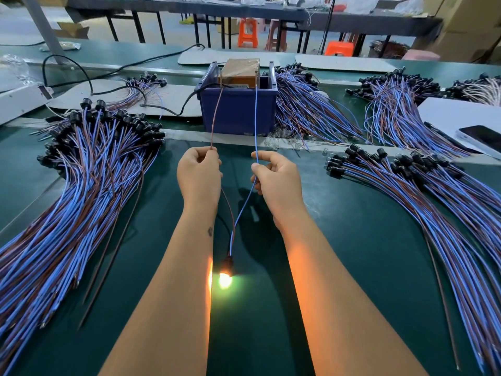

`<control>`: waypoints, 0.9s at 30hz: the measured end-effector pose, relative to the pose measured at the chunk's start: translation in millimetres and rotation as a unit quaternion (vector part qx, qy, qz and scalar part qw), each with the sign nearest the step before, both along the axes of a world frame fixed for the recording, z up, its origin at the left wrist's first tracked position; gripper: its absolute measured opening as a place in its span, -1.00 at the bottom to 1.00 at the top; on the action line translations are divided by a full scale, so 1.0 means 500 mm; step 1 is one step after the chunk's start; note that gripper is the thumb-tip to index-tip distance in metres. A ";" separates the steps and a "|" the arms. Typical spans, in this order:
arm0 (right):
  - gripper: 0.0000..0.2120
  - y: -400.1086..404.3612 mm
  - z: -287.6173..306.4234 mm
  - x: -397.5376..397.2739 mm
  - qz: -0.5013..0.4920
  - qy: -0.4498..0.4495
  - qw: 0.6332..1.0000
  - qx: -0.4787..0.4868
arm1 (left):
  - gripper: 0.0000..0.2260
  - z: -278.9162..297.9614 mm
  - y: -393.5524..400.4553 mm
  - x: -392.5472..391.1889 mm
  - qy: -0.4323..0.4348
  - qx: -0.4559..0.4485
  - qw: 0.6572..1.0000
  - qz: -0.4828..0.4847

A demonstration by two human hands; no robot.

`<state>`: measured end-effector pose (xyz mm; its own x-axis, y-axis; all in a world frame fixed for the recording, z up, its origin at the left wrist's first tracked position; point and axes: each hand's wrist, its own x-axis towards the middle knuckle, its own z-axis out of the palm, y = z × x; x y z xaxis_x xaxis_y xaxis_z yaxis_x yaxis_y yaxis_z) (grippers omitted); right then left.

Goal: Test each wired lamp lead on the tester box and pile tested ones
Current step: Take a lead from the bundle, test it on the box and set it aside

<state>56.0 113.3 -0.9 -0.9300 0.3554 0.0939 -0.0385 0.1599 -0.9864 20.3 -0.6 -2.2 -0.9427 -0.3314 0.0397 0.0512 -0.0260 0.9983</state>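
Green worktop (339, 240) fills the view, with dark tables and orange stools (247, 32) beyond; no writing can be read anywhere. Large pile of blue and brown lamp leads (67, 185) fans out at left; a second pile (433, 191) lies at right, more bundles (311, 104) behind. Blue bin (235, 107) stands centre rear, holding the brown tester box (240, 71). White tray (444, 112) carries a phone (482, 137) at far right. Left hand (199, 177) pinches the brown wire (215, 118); right hand (273, 180) pinches the blue wire (256, 118); both wires reach up to the tester box. Lit lamp (225, 278) hangs between the forearms, near the person.
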 end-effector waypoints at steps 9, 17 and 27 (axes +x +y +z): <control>-0.80 -0.003 0.003 0.003 0.002 0.003 1.000 0.007 | -0.89 0.001 -0.001 0.001 0.000 0.002 1.000 -0.001; -0.78 -0.001 0.002 0.002 0.003 0.009 1.000 0.010 | -0.89 0.000 -0.001 0.002 0.000 -0.002 1.000 0.000; -0.85 -0.008 0.006 0.008 -0.047 0.108 0.993 -0.013 | -0.85 0.006 0.004 0.000 0.012 0.039 0.990 -0.134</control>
<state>60.0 109.1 1.9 -0.8511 0.4455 0.2779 -0.2365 0.1475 -0.9604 20.2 1.4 0.6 -0.9962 -0.0733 0.0468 0.0552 -0.1184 0.9914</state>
